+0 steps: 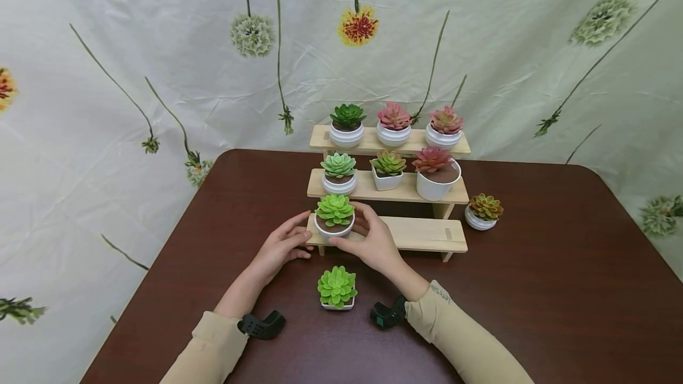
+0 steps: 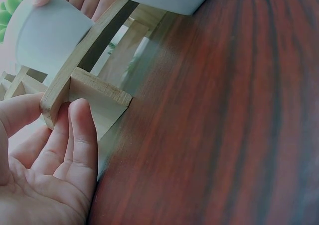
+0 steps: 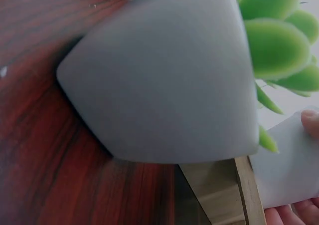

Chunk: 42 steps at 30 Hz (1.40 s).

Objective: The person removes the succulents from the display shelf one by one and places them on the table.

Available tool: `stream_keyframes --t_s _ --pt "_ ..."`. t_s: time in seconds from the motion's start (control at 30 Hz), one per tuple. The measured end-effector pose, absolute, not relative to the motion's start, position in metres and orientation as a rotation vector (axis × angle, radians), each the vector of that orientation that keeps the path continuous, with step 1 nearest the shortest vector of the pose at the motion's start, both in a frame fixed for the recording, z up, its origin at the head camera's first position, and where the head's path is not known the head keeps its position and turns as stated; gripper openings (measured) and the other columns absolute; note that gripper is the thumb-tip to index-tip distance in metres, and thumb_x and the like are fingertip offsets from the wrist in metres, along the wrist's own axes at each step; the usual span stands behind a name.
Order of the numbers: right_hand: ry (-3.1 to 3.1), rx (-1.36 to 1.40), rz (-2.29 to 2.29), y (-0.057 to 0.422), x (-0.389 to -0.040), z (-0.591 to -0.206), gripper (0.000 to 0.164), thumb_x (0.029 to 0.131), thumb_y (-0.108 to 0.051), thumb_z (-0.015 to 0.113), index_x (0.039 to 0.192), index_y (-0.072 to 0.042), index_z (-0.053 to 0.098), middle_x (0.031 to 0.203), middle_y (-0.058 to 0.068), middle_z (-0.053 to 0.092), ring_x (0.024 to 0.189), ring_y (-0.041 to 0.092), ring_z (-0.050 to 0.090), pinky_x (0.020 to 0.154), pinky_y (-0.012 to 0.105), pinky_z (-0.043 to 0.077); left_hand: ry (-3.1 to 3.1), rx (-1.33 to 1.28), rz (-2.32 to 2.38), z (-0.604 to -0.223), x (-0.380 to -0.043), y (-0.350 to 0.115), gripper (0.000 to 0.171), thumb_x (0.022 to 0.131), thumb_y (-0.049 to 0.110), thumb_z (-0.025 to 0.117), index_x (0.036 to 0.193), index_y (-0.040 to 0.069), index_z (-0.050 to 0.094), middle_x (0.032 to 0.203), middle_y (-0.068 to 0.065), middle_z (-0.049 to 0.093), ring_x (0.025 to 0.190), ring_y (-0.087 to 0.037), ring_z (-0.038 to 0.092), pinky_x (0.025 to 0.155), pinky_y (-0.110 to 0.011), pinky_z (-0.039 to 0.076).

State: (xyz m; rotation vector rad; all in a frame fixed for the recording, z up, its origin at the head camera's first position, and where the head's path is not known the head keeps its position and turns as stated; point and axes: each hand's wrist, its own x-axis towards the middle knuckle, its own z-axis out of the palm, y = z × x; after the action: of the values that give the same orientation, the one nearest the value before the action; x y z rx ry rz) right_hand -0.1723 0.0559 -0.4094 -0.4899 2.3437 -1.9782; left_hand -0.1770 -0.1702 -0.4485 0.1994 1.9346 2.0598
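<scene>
My right hand (image 1: 377, 243) grips a round white pot with a bright green succulent (image 1: 334, 212), thumb in front and fingers behind. That pot stands at the left end of the lowest tier of a three-tier wooden plant stand (image 1: 421, 233). My left hand (image 1: 281, 246) pinches the left end of the same tier; in the left wrist view its thumb and fingers (image 2: 82, 130) meet the board's edge. Between my forearms, on the table, stands a square white pot with a light green succulent (image 1: 337, 288), which fills much of the right wrist view.
On the top tier are a dark green succulent (image 1: 347, 123) and two pink ones (image 1: 393, 123). The middle tier bears three more potted succulents (image 1: 388, 169). A brownish-orange succulent (image 1: 482, 212) stands on the dark wooden table (image 1: 560, 265) to the stand's right. A flowered cloth (image 1: 187, 46) hangs behind.
</scene>
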Motion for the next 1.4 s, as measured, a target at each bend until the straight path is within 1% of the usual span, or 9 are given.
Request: stream_keyframes --t_s 0.13,0.27,0.33,0.5,0.6,0.7,0.87,1.13,1.4 --pt "2.348 -0.483 -1.988 0.057 -0.172 -0.411 0.071 0.071 -0.012 0.083 0.132 -0.006 0.046 0.122 0.011 0.054 0.108 0.021 0.058 0.091 0.028 0.047 1.934 0.201 2.058 -0.45 -0.177 -0.17 0.058 0.096 0.016 0.054 0.148 0.01 0.029 0.111 -0.007 0.057 0.086 -0.019 0.06 0.074 -0.032 0.054" --pt "2.342 -0.485 -2.004 0.059 -0.17 -0.411 0.072 0.07 -0.009 0.083 0.132 -0.006 0.047 0.12 0.013 0.056 0.105 0.023 0.06 0.091 0.032 0.048 1.937 0.195 2.055 -0.451 -0.177 -0.17 0.058 0.097 0.016 0.054 0.148 0.01 0.028 0.111 -0.007 0.057 0.086 -0.018 0.06 0.074 -0.032 0.054" --pt "2.335 -0.487 -2.018 0.06 -0.168 -0.408 0.072 0.07 -0.005 0.082 0.132 -0.004 0.046 0.119 0.015 0.056 0.104 0.026 0.06 0.091 0.035 0.048 1.94 0.19 2.054 -0.451 -0.177 -0.17 0.058 0.096 0.016 0.054 0.148 0.01 0.028 0.111 -0.007 0.057 0.086 -0.019 0.06 0.074 -0.032 0.054" --pt "2.368 -0.481 -2.017 0.064 -0.152 -0.381 0.066 0.071 0.002 0.079 0.129 0.004 0.045 0.115 0.019 0.057 0.102 0.031 0.06 0.091 0.04 0.048 1.944 0.178 2.06 -0.449 -0.176 -0.17 0.057 0.096 0.016 0.055 0.148 0.011 0.029 0.111 -0.008 0.057 0.087 -0.02 0.059 0.074 -0.032 0.054" --pt "2.398 -0.469 -2.002 0.067 -0.144 -0.372 0.065 0.071 0.002 0.079 0.128 0.005 0.046 0.114 0.019 0.057 0.103 0.03 0.059 0.092 0.039 0.047 1.944 0.179 2.062 -0.449 -0.176 -0.17 0.058 0.096 0.016 0.055 0.148 0.011 0.029 0.111 -0.008 0.056 0.087 -0.02 0.059 0.074 -0.032 0.054" --pt "2.408 -0.445 -2.017 0.073 -0.148 -0.384 0.068 0.07 0.002 0.08 0.129 0.003 0.046 0.115 0.019 0.056 0.105 0.03 0.058 0.093 0.039 0.046 1.935 0.186 2.067 -0.448 -0.176 -0.17 0.058 0.096 0.016 0.055 0.148 0.01 0.029 0.11 -0.007 0.057 0.086 -0.02 0.059 0.074 -0.032 0.054" --pt "2.421 -0.415 -2.048 0.084 -0.154 -0.405 0.073 0.068 -0.002 0.083 0.13 -0.004 0.046 0.117 0.015 0.056 0.106 0.026 0.058 0.094 0.035 0.046 1.925 0.187 2.073 -0.449 -0.177 -0.17 0.058 0.096 0.015 0.055 0.148 0.011 0.029 0.109 -0.007 0.057 0.086 -0.019 0.059 0.073 -0.031 0.054" --pt "2.461 -0.37 -2.043 0.103 -0.147 -0.406 0.073 0.067 -0.005 0.084 0.13 -0.006 0.046 0.118 0.014 0.056 0.105 0.026 0.059 0.09 0.033 0.048 1.94 0.172 2.064 -0.45 -0.178 -0.17 0.058 0.096 0.015 0.056 0.147 0.012 0.03 0.11 -0.007 0.056 0.086 -0.021 0.059 0.074 -0.032 0.054" --pt "2.557 -0.297 -1.977 0.125 -0.141 -0.407 0.073 0.067 -0.008 0.085 0.129 -0.005 0.046 0.119 0.014 0.057 0.106 0.024 0.057 0.093 0.035 0.046 1.951 0.172 2.056 -0.451 -0.179 -0.17 0.057 0.096 0.016 0.056 0.147 0.012 0.031 0.111 -0.008 0.056 0.087 -0.021 0.059 0.074 -0.033 0.054"
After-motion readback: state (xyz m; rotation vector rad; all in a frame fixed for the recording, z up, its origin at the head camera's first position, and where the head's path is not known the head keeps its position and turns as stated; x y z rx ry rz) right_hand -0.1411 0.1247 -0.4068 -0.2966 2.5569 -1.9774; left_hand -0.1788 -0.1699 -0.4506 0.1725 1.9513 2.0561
